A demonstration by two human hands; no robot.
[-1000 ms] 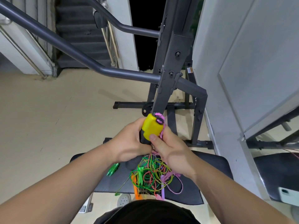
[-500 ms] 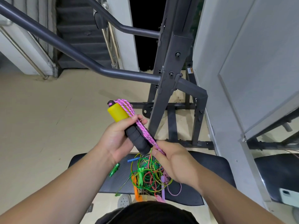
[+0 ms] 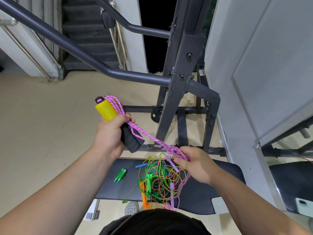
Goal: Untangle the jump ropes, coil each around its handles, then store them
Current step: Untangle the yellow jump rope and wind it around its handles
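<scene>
Counter: a black padded counter (image 3: 118, 190) lies crosswise below both forearms.
Tangle: a tangle of ropes (image 3: 159, 180) in green, yellow and red cord sits on the middle of the counter and reaches its near edge.
Orange handle: the orange handle (image 3: 144, 197) lies at the near edge, under the tangle's left side.
Green handle: the green handle (image 3: 120, 175) lies alone towards the counter's left end, apart from the tangle.
Blue handle: the blue handle (image 3: 141, 165) lies by the far edge, touching the tangle's rim.
Right hand: the right hand (image 3: 194, 164) is above the far edge with its fingers curled round a bunch of pink rope.
Pink rope: the pink rope (image 3: 152, 137) runs taut between the hands, and a slack length drops from the right hand to the near edge.
Left hand: the left hand (image 3: 110, 134) is raised to the left of the counter and clenched round the handle.
Handle: the yellow handle end (image 3: 106, 110) sticks up out of the fist with rope lying along it. The black foam grip (image 3: 132, 141) pokes out below, possibly two grips side by side.
Gym frame: a dark gym frame (image 3: 183, 73) stands beyond the counter on the beige floor (image 3: 42, 124).
Staircase: a staircase (image 3: 84, 31) rises at the far left.
</scene>
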